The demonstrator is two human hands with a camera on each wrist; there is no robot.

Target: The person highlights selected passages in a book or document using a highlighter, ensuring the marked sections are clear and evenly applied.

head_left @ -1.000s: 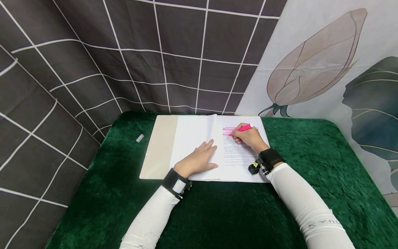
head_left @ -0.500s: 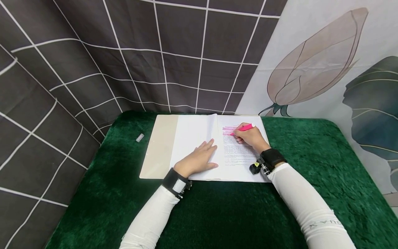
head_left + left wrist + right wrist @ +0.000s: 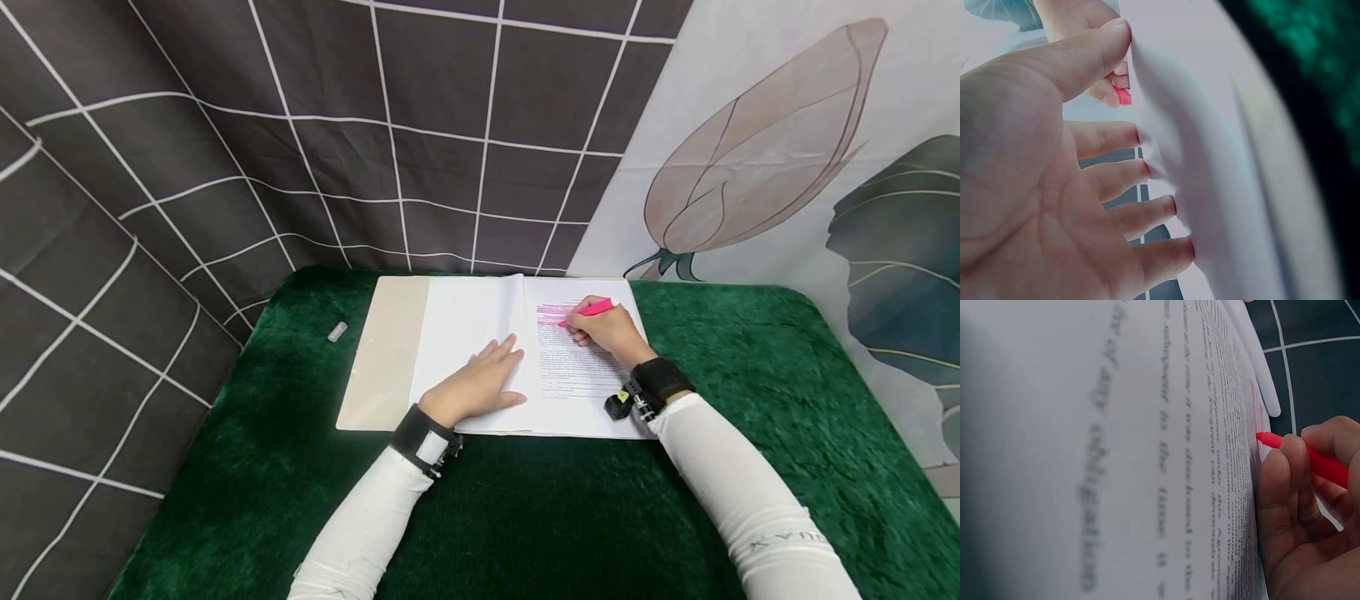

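Observation:
A pink highlighter (image 3: 597,307) is gripped in my right hand (image 3: 611,332), its tip down on the printed page (image 3: 573,367). In the right wrist view the highlighter's tip (image 3: 1263,435) touches the text beside pink marks (image 3: 1255,400). Several pink lines (image 3: 551,310) run across the top of the text. My left hand (image 3: 476,387) rests on the blank left-hand page (image 3: 468,312) with its fingers spread. Seen from the left wrist, the fingertips (image 3: 1182,250) press against the white paper (image 3: 1204,144).
Beneath the pages lies an open cream folder (image 3: 382,354). To its left a small pale cap-like piece (image 3: 337,332) lies on the green cloth (image 3: 285,467). A dark gridded curtain (image 3: 442,167) hangs behind the table, with a leaf-patterned one (image 3: 757,158) at the right.
My right hand has slid slightly to the right, drawing the highlighter's tip along a line of text. The left hand has stayed in place.

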